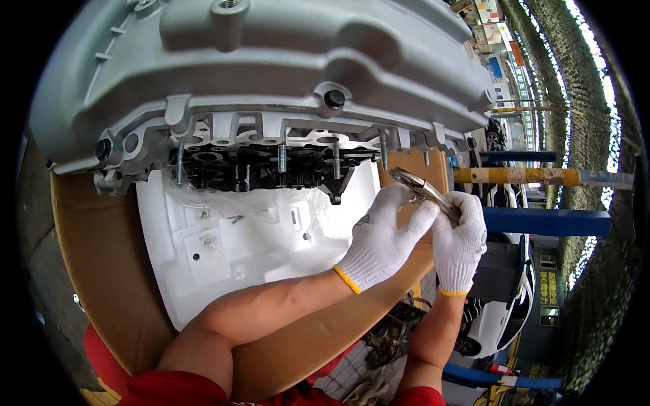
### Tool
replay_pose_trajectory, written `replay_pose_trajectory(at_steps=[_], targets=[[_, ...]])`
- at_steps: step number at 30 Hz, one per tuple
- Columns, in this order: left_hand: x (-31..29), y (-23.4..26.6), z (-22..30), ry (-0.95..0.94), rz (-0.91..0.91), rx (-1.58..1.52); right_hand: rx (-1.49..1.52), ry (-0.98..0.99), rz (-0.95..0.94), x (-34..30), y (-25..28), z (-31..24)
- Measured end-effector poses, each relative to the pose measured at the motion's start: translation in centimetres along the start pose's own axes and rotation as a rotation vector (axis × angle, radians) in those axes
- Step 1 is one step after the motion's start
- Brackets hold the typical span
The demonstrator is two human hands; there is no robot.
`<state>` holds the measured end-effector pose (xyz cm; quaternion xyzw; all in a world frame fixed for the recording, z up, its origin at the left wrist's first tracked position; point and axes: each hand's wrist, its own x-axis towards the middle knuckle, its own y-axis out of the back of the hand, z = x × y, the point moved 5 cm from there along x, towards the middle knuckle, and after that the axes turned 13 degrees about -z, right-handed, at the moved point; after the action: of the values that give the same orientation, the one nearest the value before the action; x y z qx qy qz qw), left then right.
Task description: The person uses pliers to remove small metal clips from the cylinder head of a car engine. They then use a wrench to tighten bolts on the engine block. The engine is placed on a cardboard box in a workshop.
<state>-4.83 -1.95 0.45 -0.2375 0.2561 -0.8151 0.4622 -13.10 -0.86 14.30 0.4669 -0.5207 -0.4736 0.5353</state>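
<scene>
Both my hands wear white knitted gloves with yellow cuffs. They meet to the right of an engine, around a shiny metal hand tool (430, 190) with a rounded end; its exact kind I cannot make out. My left hand (387, 227) is closed with its fingertips on the tool near the rounded end. My right hand (462, 238) is wrapped round the other end, which its fingers partly hide. The engine's grey cast cover (271, 68) fills the upper view, with a dark bolt (334, 99) on its front. Several threaded studs (282, 157) stick out below its edge.
The engine sits over a white moulded foam liner (271, 247) in a cardboard box (291, 345), with clear plastic film (237, 203) between. To the right are a yellow-and-white post (518, 176), blue beams (548, 222) and a white car (491, 328). Dark metal parts (393, 335) lie on the floor.
</scene>
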Motion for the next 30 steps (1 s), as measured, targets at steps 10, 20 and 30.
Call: replay_pose_trajectory(at_steps=[10,20,30], targets=[[2.2,-3.6,3.8,-0.053,-0.085,-0.178,-0.136,0.134,0.12,-0.6,4.2,-3.9],[2.1,-2.8,5.1,-0.121,-0.074,-0.429,-0.231,0.182,-0.036,-1.8,4.8,-6.9],[0.9,-1.7,3.5,-0.068,-0.067,-0.826,-0.022,0.288,-0.171,-4.5,3.8,-8.7]])
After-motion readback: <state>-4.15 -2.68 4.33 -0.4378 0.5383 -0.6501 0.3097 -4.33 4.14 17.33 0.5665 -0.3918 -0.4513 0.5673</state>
